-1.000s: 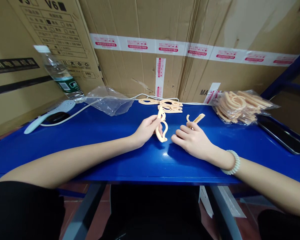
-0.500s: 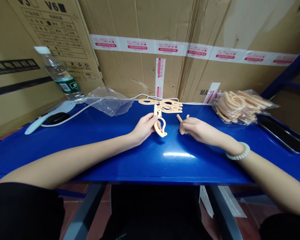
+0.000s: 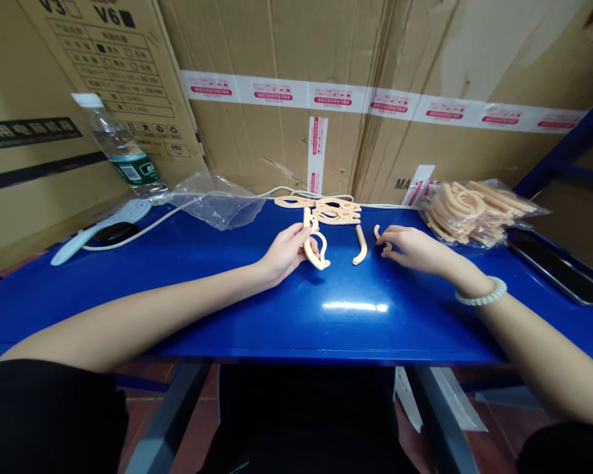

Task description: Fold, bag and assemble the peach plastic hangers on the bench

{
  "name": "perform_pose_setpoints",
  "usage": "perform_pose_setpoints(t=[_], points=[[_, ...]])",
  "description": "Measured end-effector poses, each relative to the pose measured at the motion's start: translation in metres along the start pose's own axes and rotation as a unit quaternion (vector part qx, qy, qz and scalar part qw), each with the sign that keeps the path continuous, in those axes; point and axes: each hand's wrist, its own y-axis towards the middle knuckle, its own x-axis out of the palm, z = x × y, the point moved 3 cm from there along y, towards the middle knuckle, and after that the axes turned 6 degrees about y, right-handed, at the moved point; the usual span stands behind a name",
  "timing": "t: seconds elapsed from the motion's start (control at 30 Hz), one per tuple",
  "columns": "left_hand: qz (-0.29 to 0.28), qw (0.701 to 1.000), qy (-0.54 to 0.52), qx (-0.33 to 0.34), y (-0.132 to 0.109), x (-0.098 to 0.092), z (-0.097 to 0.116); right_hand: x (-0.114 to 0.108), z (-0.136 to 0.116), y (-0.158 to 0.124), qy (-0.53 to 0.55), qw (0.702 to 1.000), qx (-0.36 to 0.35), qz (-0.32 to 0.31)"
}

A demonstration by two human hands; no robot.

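My left hand (image 3: 285, 252) is closed around a peach plastic hook part (image 3: 314, 243), holding it upright over the blue table (image 3: 237, 296). My right hand (image 3: 409, 248) rests on the table further right, its fingertips pinching a small curved peach piece (image 3: 378, 234). A second curved peach strip (image 3: 360, 245) lies loose on the table between my hands. A small pile of peach plastic parts (image 3: 326, 207) sits just behind them.
A clear bag full of peach plastic parts (image 3: 474, 210) lies at the right rear. An empty clear bag (image 3: 212, 197), a water bottle (image 3: 121, 148), a white cable and a white device (image 3: 99, 227) sit at the left. Cardboard boxes (image 3: 375, 79) wall the back.
My right hand moved back and to the right, leaving a curved strip on the table and keeping a small curved piece. My left hand lifted the hook part slightly toward the pile.
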Motion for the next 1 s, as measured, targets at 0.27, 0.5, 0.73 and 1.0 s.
perform_pose_setpoints(t=[0.27,0.5,0.73,1.0], points=[[-0.009,1.0,0.0,0.003,0.001,0.0,-0.001,0.001,-0.054,-0.003,0.075,0.988,-0.13,0.023],[-0.01,1.0,0.001,0.004,0.001,-0.001,-0.001,0.005,-0.052,-0.003,0.072,0.986,-0.15,0.002],[-0.057,0.996,0.054,0.052,-0.002,0.0,-0.004,0.002,-0.084,-0.01,0.01,0.983,-0.166,0.08],[-0.094,0.976,0.161,0.114,-0.009,0.003,-0.001,0.009,-0.109,-0.016,-0.099,0.967,-0.207,0.112]])
